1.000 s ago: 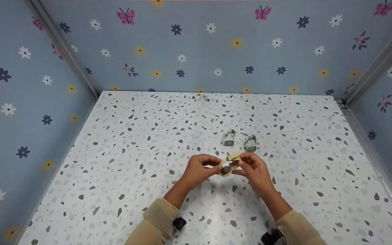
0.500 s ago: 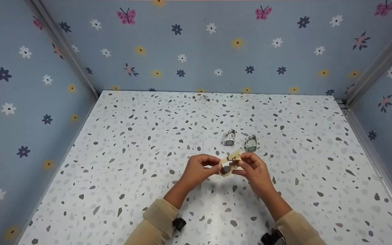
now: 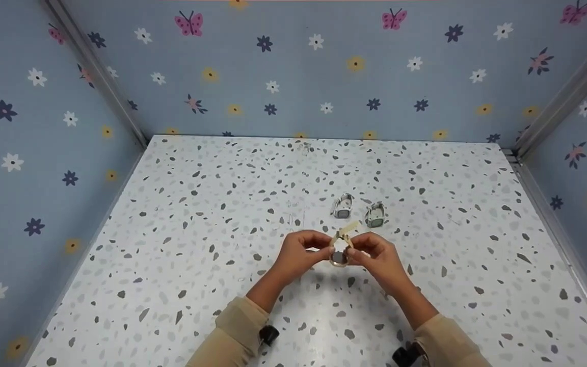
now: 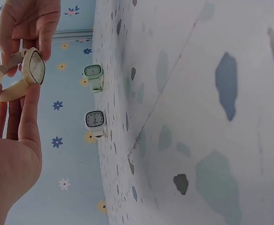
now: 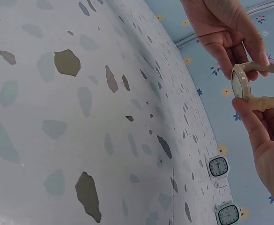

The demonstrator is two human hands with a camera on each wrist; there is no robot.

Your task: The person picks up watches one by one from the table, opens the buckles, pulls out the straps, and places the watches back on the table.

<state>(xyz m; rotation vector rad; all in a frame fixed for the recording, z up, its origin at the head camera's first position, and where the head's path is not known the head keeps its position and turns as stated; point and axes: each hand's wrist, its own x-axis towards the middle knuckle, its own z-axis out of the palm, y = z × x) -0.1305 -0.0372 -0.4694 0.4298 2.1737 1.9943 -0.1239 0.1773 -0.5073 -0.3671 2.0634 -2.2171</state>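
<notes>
A cream-coloured wristwatch [image 3: 340, 257] is held up between both hands, close above the table. Its strap is bent into a loop, and one strap end sticks out at the top, away from me. My left hand [image 3: 299, 256] pinches the watch from the left between thumb and fingers. From the right, my right hand [image 3: 381, 261] pinches it near the case. In the left wrist view, the pale round dial [image 4: 36, 68] faces away from the palms. The right wrist view shows the buckle end of the strap [image 5: 264, 102] by the right fingers.
Farther back on the table stand a white wristwatch [image 3: 343, 206] and a mint-green wristwatch [image 3: 375, 215], side by side with straps looped. The speckled white table [image 3: 212, 204] meets blue flowered walls [image 3: 293, 66] at the back and sides.
The cream watch has turned in the hands, so its case back now faces me and the strap end stands free. The right thumb and fingers have shifted down from the strap toward the case.
</notes>
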